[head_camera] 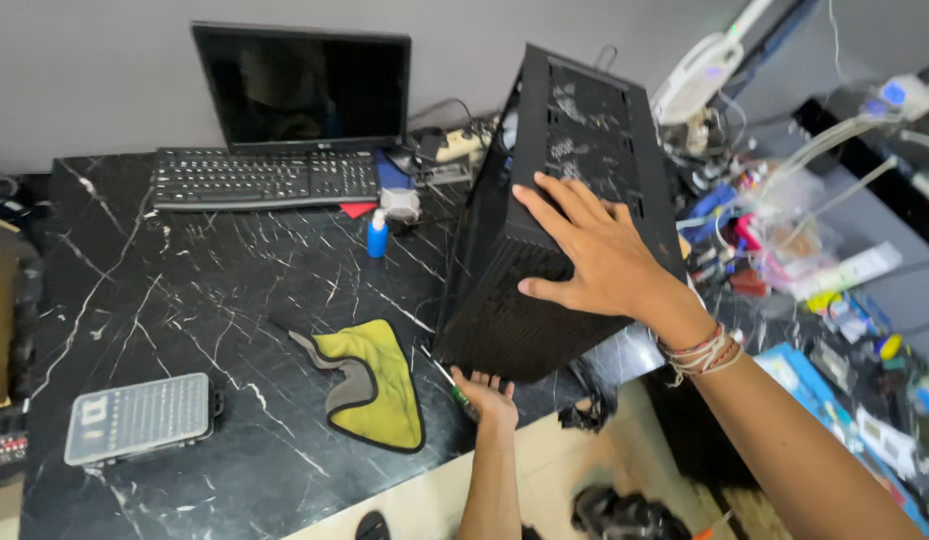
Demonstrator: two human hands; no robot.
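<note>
A: What is being handled?

B: A black computer case (559, 215) is being tilted on the black marble table (184, 300), near its front edge. It is being pressed by the right hand (594, 250), fingers spread flat on its upper side.

A: And the left hand (487, 392)?

B: It is being cupped, open, under the case's lower corner, beside a green-handled screwdriver (449, 383) and a yellow cloth (369, 385).

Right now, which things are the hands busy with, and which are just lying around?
In use:
- black computer case, tilted on the table edge
- right hand, flat on its side
- left hand, under its bottom corner
- green-handled screwdriver, by the left hand

Lying about:
- yellow cloth
- keyboard
- monitor
- blue bottle
- clear parts box
</note>
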